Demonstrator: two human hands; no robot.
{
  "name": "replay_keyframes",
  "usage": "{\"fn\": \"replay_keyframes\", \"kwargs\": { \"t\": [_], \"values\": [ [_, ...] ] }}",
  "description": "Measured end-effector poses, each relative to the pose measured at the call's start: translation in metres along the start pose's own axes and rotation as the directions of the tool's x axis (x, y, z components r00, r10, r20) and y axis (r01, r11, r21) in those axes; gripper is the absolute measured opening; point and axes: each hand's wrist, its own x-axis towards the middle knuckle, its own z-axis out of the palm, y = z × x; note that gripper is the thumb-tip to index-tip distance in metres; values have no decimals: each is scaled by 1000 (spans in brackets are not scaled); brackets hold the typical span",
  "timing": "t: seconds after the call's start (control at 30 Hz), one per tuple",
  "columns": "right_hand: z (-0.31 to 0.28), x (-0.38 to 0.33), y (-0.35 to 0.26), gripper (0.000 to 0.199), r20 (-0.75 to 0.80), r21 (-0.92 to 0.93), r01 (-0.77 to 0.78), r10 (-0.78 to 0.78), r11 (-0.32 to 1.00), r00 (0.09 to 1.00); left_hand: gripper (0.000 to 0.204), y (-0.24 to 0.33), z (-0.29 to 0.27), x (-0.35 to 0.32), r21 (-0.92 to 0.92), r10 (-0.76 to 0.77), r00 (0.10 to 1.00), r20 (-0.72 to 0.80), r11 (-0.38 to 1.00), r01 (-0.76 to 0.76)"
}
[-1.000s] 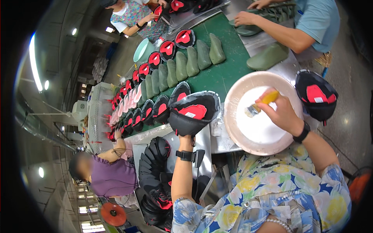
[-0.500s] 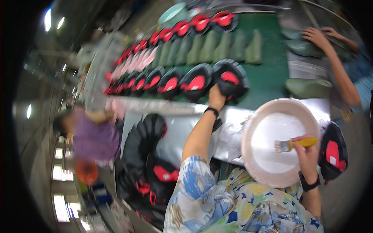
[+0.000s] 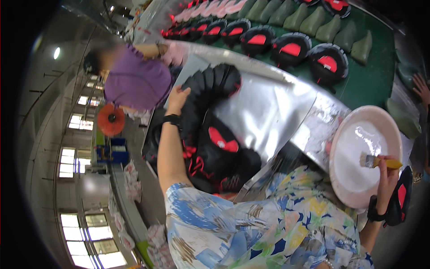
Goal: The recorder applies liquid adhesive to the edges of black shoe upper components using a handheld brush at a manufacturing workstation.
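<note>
My left hand reaches to the far left end of a curved stack of black shoe uppers. Its fingers look slightly apart beside the stack's outer edge, and I see nothing held in them. In my right hand is a paintbrush with a yellow handle and pale bristles. The brush hangs over a pale pink basin of white liquid. Nearer to me lie more loose black uppers, one showing a red lining.
On the green belt stand a row of black uppers with red insides and green shoe lasts. Another upper sits right of the basin. A co-worker in purple is at far left; another person's hand shows at right.
My left hand has let go of the upper on the green belt and moved left to the stack. The view has turned left; the brush stays in my right hand over the basin.
</note>
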Motion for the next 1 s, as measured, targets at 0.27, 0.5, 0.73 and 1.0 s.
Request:
{"fn": "replay_keyframes", "kwargs": {
  "t": [0.27, 0.5, 0.73, 1.0],
  "values": [
    [41, 9, -29, 14, 102, -48, 76, -70, 996, 992, 112, 25, -33, -188, -45, 176, 501, 847, 964, -263],
    [69, -30, -52, 13, 194, -71, 141, -125, 987, 973, 66, 83, 74, -215, -141, 476, 703, 529, 866, -480],
    [49, -41, -52, 15, 69, -211, 197, -186, 957, 980, 58, 144, 156, -204, 118, 606, 274, 746, 285, -951],
    [25, 15, -23, 28, -8, -369, 112, -123, 923, 992, 45, 157, 33, -130, -32, 685, 710, 161, 723, -690]
  ]
}}
